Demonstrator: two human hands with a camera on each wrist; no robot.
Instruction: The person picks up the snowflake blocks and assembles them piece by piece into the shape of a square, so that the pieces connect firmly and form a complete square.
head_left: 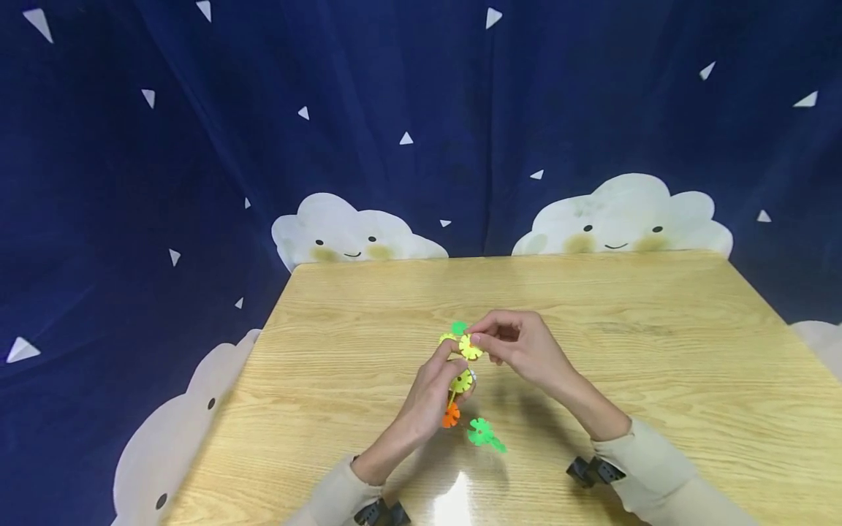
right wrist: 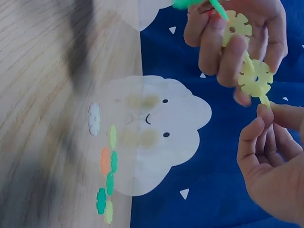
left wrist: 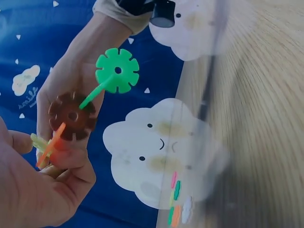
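My left hand (head_left: 424,398) grips a joined chain of notched plastic discs above the table. In the head view a yellow disc (head_left: 463,380) sits by its thumb, with an orange disc (head_left: 450,416) and a green disc (head_left: 480,431) lower down. From the left, a brown disc (left wrist: 71,116) shows linked to a green one (left wrist: 118,71). My right hand (head_left: 526,347) pinches a pale yellow piece at the chain's upper end, beside another yellow disc (right wrist: 255,78). The fingers partly cover the joints.
Beyond the hands, loose discs lie on the wooden table (head_left: 658,365), among them a white one (right wrist: 94,118), an orange one (right wrist: 105,160) and several green and yellow ones. A dark blue curtain (head_left: 395,88) with white clouds and triangles hangs behind the table.
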